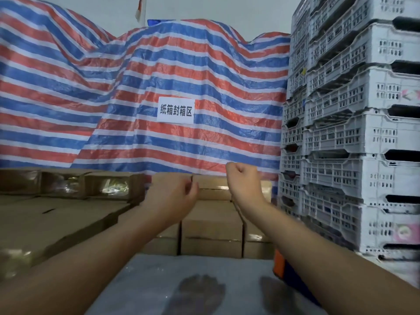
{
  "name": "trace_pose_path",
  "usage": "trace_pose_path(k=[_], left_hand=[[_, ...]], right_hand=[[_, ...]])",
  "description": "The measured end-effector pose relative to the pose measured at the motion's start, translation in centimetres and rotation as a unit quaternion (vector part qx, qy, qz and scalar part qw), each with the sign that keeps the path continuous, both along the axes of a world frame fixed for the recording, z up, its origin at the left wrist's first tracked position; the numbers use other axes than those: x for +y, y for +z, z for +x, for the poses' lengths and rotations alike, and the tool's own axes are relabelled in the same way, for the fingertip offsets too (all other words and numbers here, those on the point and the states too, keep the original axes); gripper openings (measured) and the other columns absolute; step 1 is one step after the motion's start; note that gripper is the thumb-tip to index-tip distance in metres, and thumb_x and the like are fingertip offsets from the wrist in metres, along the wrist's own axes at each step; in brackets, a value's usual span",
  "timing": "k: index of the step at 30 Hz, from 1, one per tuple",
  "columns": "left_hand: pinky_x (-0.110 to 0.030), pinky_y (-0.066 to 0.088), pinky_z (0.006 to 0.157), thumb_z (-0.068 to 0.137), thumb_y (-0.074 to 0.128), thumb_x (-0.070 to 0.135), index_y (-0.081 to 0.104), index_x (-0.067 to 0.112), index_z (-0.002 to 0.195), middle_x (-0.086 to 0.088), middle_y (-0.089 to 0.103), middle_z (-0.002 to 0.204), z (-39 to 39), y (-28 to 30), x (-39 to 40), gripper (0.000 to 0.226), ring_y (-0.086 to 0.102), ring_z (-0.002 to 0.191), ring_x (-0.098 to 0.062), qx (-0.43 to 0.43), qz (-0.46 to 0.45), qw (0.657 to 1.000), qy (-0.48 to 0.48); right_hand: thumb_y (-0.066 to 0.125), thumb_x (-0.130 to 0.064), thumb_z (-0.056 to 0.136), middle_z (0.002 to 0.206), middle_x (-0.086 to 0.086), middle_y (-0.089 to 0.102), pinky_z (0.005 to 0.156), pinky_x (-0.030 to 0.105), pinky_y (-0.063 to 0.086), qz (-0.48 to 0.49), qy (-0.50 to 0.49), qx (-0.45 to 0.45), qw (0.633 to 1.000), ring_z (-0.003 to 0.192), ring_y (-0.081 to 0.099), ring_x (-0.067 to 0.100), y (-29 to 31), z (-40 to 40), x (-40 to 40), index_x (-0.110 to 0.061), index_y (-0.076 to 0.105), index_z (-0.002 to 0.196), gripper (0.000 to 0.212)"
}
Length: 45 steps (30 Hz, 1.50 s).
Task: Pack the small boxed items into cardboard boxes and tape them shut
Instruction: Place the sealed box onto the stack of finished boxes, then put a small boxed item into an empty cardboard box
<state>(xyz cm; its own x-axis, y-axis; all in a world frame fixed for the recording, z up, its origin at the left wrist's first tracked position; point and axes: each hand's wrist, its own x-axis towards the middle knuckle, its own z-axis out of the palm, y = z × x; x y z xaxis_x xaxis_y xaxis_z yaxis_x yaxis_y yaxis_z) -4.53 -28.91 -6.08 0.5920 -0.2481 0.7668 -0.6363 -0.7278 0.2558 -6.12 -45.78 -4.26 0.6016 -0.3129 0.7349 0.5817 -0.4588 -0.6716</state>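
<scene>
Grey work surface (pixel 204 264) in the foreground, bearing two dark hand-shaped marks (pixel 200 292) on its near part. Directly behind the surface's far edge stands a row of stacked cardboard boxes (pixel 211 233), closed. To the left of the surface lie further flat brown cartons (pixel 56 221); whether these rest on it cannot be told.

left cartons (pixel 56 223) blurred, crates (pixel 363 133) cut off right, fingers (pixel 238 169) prob. hidden

Red, blue and white stripes across tarp (pixel 145 87); white sign (pixel 176 110), black lettering; grey crates (pixel 354 133); brown cardboard boxes (pixel 211 226).
</scene>
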Motion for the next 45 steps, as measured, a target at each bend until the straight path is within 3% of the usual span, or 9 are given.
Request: trace_pose_path(k=[6, 8, 12, 16, 29, 32, 36, 39, 45], left_hand=[[-0.018, 0.028, 0.046, 0.096, 0.049, 0.036, 0.050, 0.020, 0.059, 0.005, 0.050, 0.051, -3.9, -6.8, 7.2, 0.041, 0.050, 0.050, -0.008, 0.012, -0.003, 0.999, 0.030], [-0.024, 0.025, 0.045, 0.098, 0.048, 0.034, 0.045, 0.018, 0.056, 0.003, 0.046, 0.048, -3.3, -8.3, 8.5, 0.045, 0.046, 0.047, -0.010, 0.029, -0.008, 0.998, 0.052], [-0.039, 0.048, 0.057, 0.101, 0.044, 0.035, 0.059, 0.013, 0.065, -0.001, 0.058, 0.057, -1.7, -11.0, 10.2, 0.045, 0.056, 0.054, -0.017, 0.088, -0.057, 0.993, 0.059], [-0.040, 0.052, 0.066, 0.100, 0.044, 0.039, 0.063, 0.014, 0.074, 0.000, 0.062, 0.066, -0.5, -14.1, 11.5, 0.041, 0.060, 0.061, -0.013, 0.099, -0.065, 0.991, 0.064], [-0.036, 0.047, 0.059, 0.099, 0.043, 0.039, 0.059, 0.009, 0.067, -0.003, 0.057, 0.059, -0.4, -14.9, 12.0, 0.046, 0.054, 0.057, -0.017, 0.059, -0.054, 0.994, 0.070], [-0.034, 0.038, 0.053, 0.100, 0.041, 0.043, 0.052, 0.009, 0.062, -0.002, 0.050, 0.054, -0.9, -14.8, 11.8, 0.052, 0.049, 0.054, -0.019, 0.027, -0.053, 0.997, 0.049], [-0.037, 0.039, 0.052, 0.100, 0.036, 0.048, 0.050, 0.010, 0.062, -0.002, 0.050, 0.055, -1.3, -14.5, 11.7, 0.056, 0.046, 0.052, -0.017, -0.021, -0.036, 0.999, 0.013], [-0.035, 0.041, 0.052, 0.101, 0.038, 0.046, 0.051, 0.014, 0.062, 0.003, 0.051, 0.055, -0.5, -12.3, 13.1, 0.052, 0.049, 0.051, -0.011, -0.055, -0.060, 0.997, -0.009], [-0.028, 0.042, 0.050, 0.102, 0.038, 0.040, 0.055, 0.022, 0.065, 0.006, 0.051, 0.055, 3.9, -6.3, 19.7, 0.044, 0.053, 0.053, -0.010, -0.111, -0.049, 0.992, 0.045]], right_hand=[[0.051, -0.014, 0.095, 0.043, -0.013, 0.025, 0.042, 0.019, 0.021, -0.059, 0.028, 0.084, 0.994, 0.041, 0.026, 0.003, -7.5, -2.9, 3.7, -0.023, 0.031, 0.052, 0.048], [0.051, -0.013, 0.097, 0.040, -0.011, 0.025, 0.039, 0.017, 0.022, -0.095, 0.040, 0.121, 0.987, 0.038, 0.027, 0.003, -10.4, -2.7, 4.5, -0.023, 0.031, 0.052, 0.050], [0.054, -0.012, 0.094, 0.051, -0.007, 0.031, 0.044, 0.020, 0.022, -0.196, 0.024, 0.176, 0.964, 0.048, 0.028, 0.004, -15.1, -1.0, 5.0, -0.021, 0.036, 0.057, 0.042], [0.058, -0.022, 0.094, 0.048, -0.007, 0.031, 0.049, 0.029, 0.025, -0.248, -0.011, 0.191, 0.950, 0.048, 0.030, 0.006, -17.0, 0.6, 4.8, -0.020, 0.032, 0.053, 0.049], [0.060, -0.017, 0.095, 0.043, -0.007, 0.043, 0.049, 0.027, 0.035, -0.241, 0.029, 0.199, 0.949, 0.041, 0.043, 0.004, -17.5, 1.2, 3.9, -0.020, 0.040, 0.048, 0.051], [0.061, -0.029, 0.092, 0.050, -0.009, 0.053, 0.049, 0.024, 0.034, -0.344, -0.002, 0.175, 0.923, 0.049, 0.050, 0.005, -17.1, 0.1, 4.8, -0.024, 0.047, 0.053, 0.042], [0.063, -0.038, 0.087, 0.048, -0.005, 0.042, 0.046, 0.026, 0.034, -0.494, -0.049, 0.075, 0.865, 0.046, 0.046, 0.007, -15.8, -0.2, 7.1, -0.019, 0.040, 0.056, 0.044], [0.065, -0.032, 0.088, 0.045, -0.009, 0.036, 0.043, 0.015, 0.020, -0.463, -0.021, 0.031, 0.885, 0.045, 0.044, 0.006, -13.2, 1.7, 9.8, -0.026, 0.032, 0.051, 0.050], [0.057, -0.032, 0.095, 0.054, -0.010, 0.049, 0.049, 0.017, 0.036, -0.429, 0.067, 0.002, 0.901, 0.062, 0.056, 0.005, -7.7, 8.0, 16.6, -0.031, 0.046, 0.058, 0.038]])
